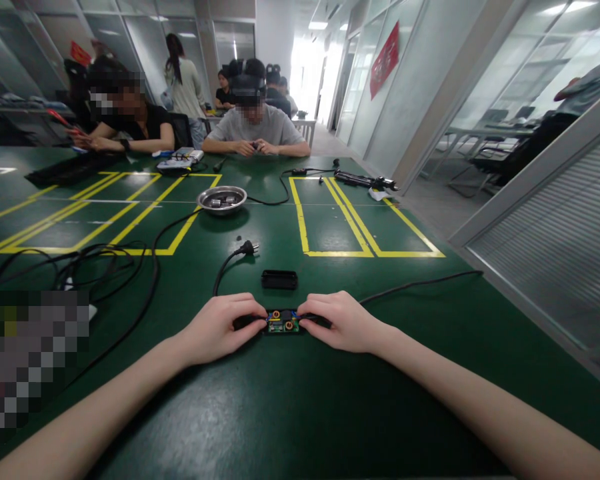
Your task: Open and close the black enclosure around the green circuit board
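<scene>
Left hand (pixel 230 325) and right hand (pixel 343 323) are pinching round black cables (pixel 316 319) beside a likely light, fragile, rectangular green circuit board (pixel 283 324), probably favouring edge holds.

Open passage over near tabletop (pixel 290 413), black cover (pixel 279 280) just beyond circuit board (pixel 283 325).

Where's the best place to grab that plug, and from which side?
Probably by the plug's thick black body, with a hand coming from above and pinching its sides. It lies on the table with its prongs pointing right, while its cord curves off left and back toward the wearer, leaving the body the sturdiest-looking part to hold.
</scene>
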Motion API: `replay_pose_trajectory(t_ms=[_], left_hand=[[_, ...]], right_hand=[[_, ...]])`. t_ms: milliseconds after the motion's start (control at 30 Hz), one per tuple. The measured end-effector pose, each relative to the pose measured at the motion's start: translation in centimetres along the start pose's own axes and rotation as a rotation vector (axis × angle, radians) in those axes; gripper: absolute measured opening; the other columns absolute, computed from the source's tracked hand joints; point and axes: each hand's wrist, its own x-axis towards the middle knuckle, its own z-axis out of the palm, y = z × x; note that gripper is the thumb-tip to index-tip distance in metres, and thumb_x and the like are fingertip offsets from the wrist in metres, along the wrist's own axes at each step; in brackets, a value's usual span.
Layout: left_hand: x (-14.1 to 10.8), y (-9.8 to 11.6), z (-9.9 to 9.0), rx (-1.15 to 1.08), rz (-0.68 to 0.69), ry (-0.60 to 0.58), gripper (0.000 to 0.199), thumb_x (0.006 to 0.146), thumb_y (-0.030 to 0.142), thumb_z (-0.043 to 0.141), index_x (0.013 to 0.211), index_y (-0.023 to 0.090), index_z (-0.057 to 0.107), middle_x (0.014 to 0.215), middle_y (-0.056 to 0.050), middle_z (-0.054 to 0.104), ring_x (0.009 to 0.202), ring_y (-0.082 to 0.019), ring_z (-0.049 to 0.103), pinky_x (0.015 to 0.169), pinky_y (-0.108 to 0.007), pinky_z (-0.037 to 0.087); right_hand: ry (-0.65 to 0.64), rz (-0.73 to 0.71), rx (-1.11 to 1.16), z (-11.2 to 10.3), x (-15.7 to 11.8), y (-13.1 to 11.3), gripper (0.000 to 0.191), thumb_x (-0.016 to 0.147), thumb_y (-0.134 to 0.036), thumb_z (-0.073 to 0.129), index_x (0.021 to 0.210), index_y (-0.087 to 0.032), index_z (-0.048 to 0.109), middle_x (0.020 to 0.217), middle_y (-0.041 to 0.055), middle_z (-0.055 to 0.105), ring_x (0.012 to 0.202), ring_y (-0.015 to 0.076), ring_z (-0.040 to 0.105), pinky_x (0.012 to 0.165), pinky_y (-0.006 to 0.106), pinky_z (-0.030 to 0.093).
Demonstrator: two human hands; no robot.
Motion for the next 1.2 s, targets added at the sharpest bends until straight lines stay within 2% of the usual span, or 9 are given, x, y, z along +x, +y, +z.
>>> replay_pose_trajectory(t_ms=[333, 467, 633, 733, 867, 1000, 1100, 1200], left_hand=[[0.01, 0.24, 0.28, -0.042, -0.036, 0.014, 0.022, 0.098, 0.027, 0.058, 0.083, 0.019, 0.072, 0.087, -0.004, 0.071, 0.081, -0.017, 0.067, 0.073, -0.024, 0.05], [-0.02, 0.37, 0.49, -0.06, -0.072, 0.028, 0.022, 0.097, 0.029, 0.059, 0.084, 0.019, 0.074, 0.087, -0.004, 0.071, 0.081, -0.017, 0.066, 0.069, -0.024, 0.048], [0.01, 0.44, 0.85, -0.143, -0.179, 0.115, 0.016, 0.089, 0.031, 0.068, 0.086, 0.018, 0.077, 0.08, -0.003, 0.072, 0.073, -0.016, 0.064, 0.065, -0.025, 0.046], [0.1, 0.35, 0.92, -0.148, -0.194, 0.139, 0.017, 0.087, 0.032, 0.07, 0.079, 0.018, 0.075, 0.076, -0.002, 0.07, 0.072, -0.016, 0.062, 0.064, -0.025, 0.046], [0.14, 0.14, 0.89, -0.053, -0.11, 0.122, 0.023, 0.092, 0.029, 0.064, 0.073, 0.018, 0.071, 0.077, -0.003, 0.069, 0.075, -0.017, 0.062, 0.068, -0.026, 0.047], [0.1, 0.21, 0.8, 0.102, 0.072, 0.113, 0.026, 0.099, 0.027, 0.056, 0.08, 0.019, 0.071, 0.084, -0.004, 0.07, 0.079, -0.017, 0.064, 0.074, -0.028, 0.05], [0.04, 0.58, 0.75, 0.278, 0.177, 0.109, 0.027, 0.101, 0.025, 0.053, 0.081, 0.018, 0.07, 0.084, -0.004, 0.07, 0.076, -0.017, 0.064, 0.071, -0.029, 0.048], [-0.04, 0.92, 0.9, 0.384, 0.221, 0.116, 0.025, 0.1, 0.024, 0.055, 0.081, 0.018, 0.07, 0.082, -0.004, 0.071, 0.075, -0.018, 0.064, 0.068, -0.031, 0.046]], right_hand=[[0.048, -0.013, 0.061, 0.27, -0.08, 0.22, 0.01, 0.097, -0.02, 0.057, 0.102, -0.02, 0.066, 0.087, 0.0037, 0.072, 0.07, 0.0146, 0.067, 0.064, 0.024, 0.046], [0.081, 0.028, 0.114, 0.27, -0.01, 0.13, 0.005, 0.092, -0.017, 0.06, 0.092, -0.021, 0.063, 0.08, 0.0015, 0.069, 0.067, 0.0144, 0.063, 0.064, 0.025, 0.046], [0.112, 0.001, 0.169, 0.16, -0.01, 0.08, 0.009, 0.095, -0.018, 0.059, 0.086, -0.02, 0.06, 0.087, 0.0048, 0.068, 0.075, 0.0158, 0.064, 0.068, 0.026, 0.049], [0.106, -0.024, 0.166, 0.2, -0.03, 0.1, 0.011, 0.095, -0.018, 0.059, 0.084, -0.02, 0.059, 0.087, 0.0048, 0.067, 0.074, 0.0157, 0.064, 0.068, 0.026, 0.049], [0.091, -0.053, 0.107, 0.23, 0.02, 0.0, 0.014, 0.097, -0.016, 0.056, 0.083, -0.02, 0.058, 0.085, 0.0045, 0.067, 0.074, 0.0152, 0.063, 0.066, 0.025, 0.046], [0.064, -0.078, 0.038, 0.03, 0.1, -0.19, 0.015, 0.097, -0.017, 0.054, 0.083, -0.02, 0.057, 0.087, 0.0049, 0.067, 0.075, 0.0149, 0.062, 0.064, 0.025, 0.045], [0.048, -0.112, -0.022, -0.23, 0.13, -0.26, 0.014, 0.097, -0.02, 0.056, 0.083, -0.02, 0.059, 0.088, 0.0055, 0.068, 0.075, 0.0156, 0.061, 0.066, 0.027, 0.045], [0.052, -0.15, -0.038, -0.32, 0.16, -0.11, 0.014, 0.096, -0.021, 0.059, 0.083, -0.019, 0.062, 0.087, 0.0056, 0.069, 0.078, 0.0173, 0.062, 0.073, 0.03, 0.048]])
